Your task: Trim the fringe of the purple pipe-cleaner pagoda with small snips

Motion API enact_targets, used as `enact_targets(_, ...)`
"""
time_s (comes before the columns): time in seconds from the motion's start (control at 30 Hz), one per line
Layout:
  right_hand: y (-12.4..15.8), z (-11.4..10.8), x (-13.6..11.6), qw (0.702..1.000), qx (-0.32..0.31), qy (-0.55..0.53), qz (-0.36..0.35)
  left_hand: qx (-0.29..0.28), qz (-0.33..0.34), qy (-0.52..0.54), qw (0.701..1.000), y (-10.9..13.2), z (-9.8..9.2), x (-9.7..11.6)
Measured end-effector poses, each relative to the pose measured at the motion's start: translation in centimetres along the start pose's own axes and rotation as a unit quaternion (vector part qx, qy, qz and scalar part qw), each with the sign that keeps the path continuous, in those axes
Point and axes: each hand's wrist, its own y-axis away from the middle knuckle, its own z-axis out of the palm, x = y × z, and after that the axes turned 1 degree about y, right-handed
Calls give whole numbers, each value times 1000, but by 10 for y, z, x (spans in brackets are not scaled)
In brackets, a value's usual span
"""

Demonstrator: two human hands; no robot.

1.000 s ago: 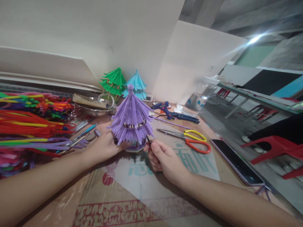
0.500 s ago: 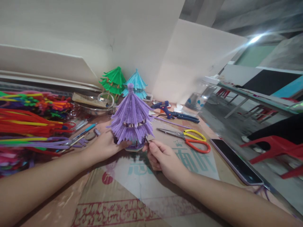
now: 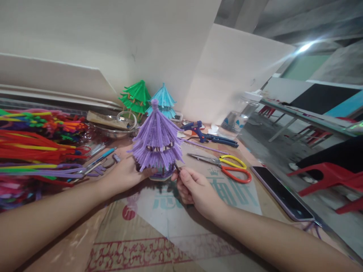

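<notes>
A purple pipe-cleaner pagoda (image 3: 157, 141) with two fringed roofs stands on a small flat base on the cardboard-covered table (image 3: 159, 230). My left hand (image 3: 124, 172) cups its lower left side, fingers curled under the fringe. My right hand (image 3: 195, 189) is closed in a pinch on a thin dark stick (image 3: 177, 167), whose tip points under the lower roof at the right side of the pagoda.
Piles of coloured pipe cleaners (image 3: 36, 147) lie at the left. Green (image 3: 136, 97) and blue (image 3: 164, 100) pagodas stand at the back by a glass bowl (image 3: 113, 126). A blue glue gun (image 3: 204, 134), yellow-and-red scissors (image 3: 227, 166), a phone (image 3: 283, 194) and a plastic jar (image 3: 239, 115) lie to the right.
The pagoda has tilted slightly left and shifted a little; my right hand with the stick stays at its lower right edge. My left hand keeps its hold.
</notes>
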Motion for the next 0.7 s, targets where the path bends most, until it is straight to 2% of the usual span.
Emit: enact_targets(0.7,0,1,-1,1000,2,3,4,2,7,-13,1000,-1,-1,2)
